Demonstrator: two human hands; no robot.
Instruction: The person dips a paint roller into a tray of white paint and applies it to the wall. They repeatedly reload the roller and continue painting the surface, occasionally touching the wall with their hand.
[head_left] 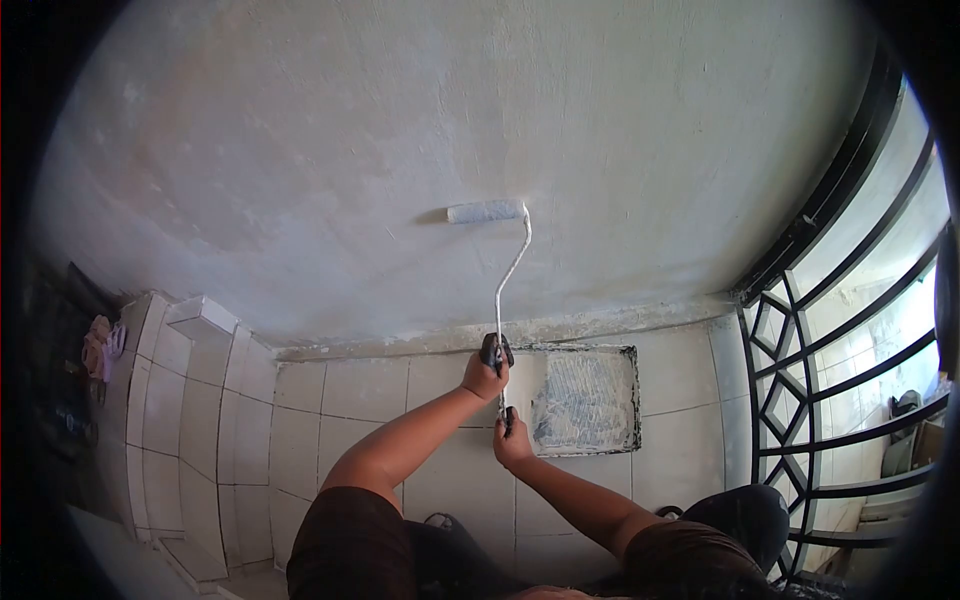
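A paint roller (487, 211) with a pale, paint-covered sleeve lies against the wall (330, 180). Its bent white metal frame runs down to my hands. High on the handle, my left hand (485, 374) is closed around it, with something black showing at the fingers. Lower down, my right hand (513, 443) wraps the handle's end, where a black part pokes out by the thumb. Just right of my hands, a paint tray (585, 400) smeared with whitish paint and edged in dark marks sits on the tiled floor (455, 490).
Tiled steps (205, 400) rise at the left, with pink items (101, 348) beside them. A black metal grille (790, 400) bounds the right side, and some objects (910, 435) stand behind it. My knee (745, 520) is bent near the grille.
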